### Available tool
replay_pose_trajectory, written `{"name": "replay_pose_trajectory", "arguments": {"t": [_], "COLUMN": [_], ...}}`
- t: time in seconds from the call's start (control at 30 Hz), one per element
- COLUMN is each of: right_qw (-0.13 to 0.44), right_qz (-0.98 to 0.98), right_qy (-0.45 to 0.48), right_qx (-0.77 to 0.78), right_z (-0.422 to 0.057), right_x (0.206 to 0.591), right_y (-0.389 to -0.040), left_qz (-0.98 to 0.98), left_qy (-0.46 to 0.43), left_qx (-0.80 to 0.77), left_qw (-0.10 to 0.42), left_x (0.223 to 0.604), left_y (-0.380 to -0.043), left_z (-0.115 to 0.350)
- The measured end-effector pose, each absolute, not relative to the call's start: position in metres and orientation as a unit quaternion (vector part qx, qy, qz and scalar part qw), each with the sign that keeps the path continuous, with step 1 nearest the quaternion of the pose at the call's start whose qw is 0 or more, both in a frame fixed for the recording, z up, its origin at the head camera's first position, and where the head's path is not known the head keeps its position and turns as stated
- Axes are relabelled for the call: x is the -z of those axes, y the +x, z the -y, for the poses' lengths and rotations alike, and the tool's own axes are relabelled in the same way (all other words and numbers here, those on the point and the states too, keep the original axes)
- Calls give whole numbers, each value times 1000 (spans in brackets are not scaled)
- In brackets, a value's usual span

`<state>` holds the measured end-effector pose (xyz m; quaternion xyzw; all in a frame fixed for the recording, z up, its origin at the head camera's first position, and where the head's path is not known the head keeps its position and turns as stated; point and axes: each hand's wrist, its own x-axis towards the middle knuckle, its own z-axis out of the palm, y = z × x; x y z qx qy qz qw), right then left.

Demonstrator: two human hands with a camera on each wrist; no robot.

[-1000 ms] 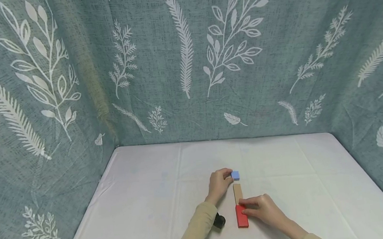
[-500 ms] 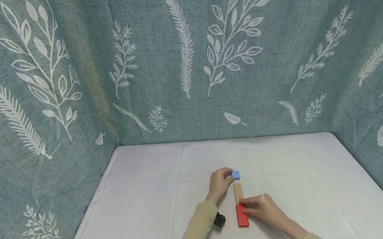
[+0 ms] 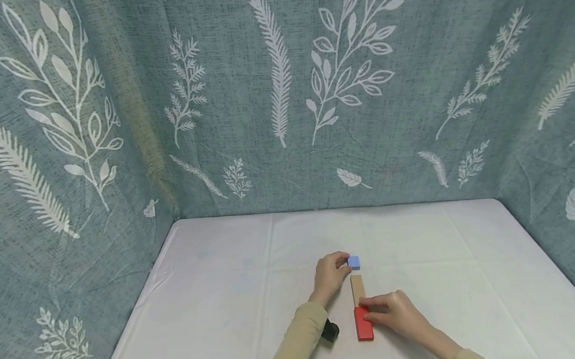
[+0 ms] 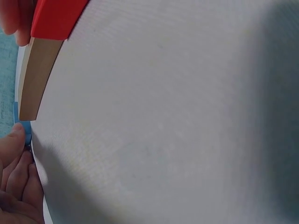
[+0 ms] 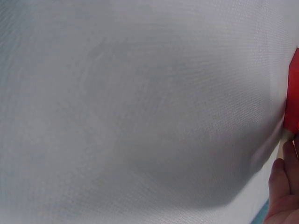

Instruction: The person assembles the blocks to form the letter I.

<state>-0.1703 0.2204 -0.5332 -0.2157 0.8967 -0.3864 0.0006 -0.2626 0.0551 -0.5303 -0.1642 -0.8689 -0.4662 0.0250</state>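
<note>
In the head view, a small blue block lies on the white cloth. My left hand pinches its left end, the thumb on the near side and the index finger on the far side. Nearer to me is a flat wooden block, apart from the blue one by a narrow gap. Its near end meets a red block, which looks thicker in the left wrist view. From the right, my right hand holds the red block by thumb and index finger at the end beside the wood. The fingertips partly cover that joint.
A white cloth covers the table. Teal leaf-patterned curtains hang behind it and along both sides. Below my left forearm, a black wrist device sticks out close to the red block.
</note>
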Motion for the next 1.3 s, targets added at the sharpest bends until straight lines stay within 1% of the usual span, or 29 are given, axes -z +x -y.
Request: {"name": "replay_pose_trajectory", "arguments": {"t": [0.17, 0.37, 0.4, 0.5, 0.6, 0.63, 0.8, 1.07, 1.3], "right_qw": [7, -9, -10, -10, -10, -10, -11, -14, -13], "right_qz": [-899, -898, -898, -896, -895, -895, -895, -897, -912], "right_qy": [-209, -219, -220, -219, -219, -218, -218, -225, -227], "right_qx": [385, 380, 381, 386, 389, 389, 389, 380, 341], "right_z": [-221, -222, -222, -223, -223, -223, -224, -223, -223], "right_x": [533, 534, 534, 534, 535, 535, 534, 533, 532], "right_y": [-170, -171, -171, -170, -170, -170, -170, -171, -171], "left_qz": [868, 858, 856, 855, 857, 859, 868, 854, 865], "left_qy": [-166, -179, -192, -200, -193, -180, -164, -173, -169], "left_qx": [467, 481, 479, 476, 475, 477, 469, 490, 472], "left_qw": [27, 30, 43, 50, 48, 35, 23, 20, 24], "left_x": [529, 532, 539, 541, 542, 537, 534, 533, 523], "left_y": [-262, -263, -267, -267, -267, -264, -263, -263, -270], "left_z": [-55, -54, -54, -53, -55, -55, -58, -49, -29]}}
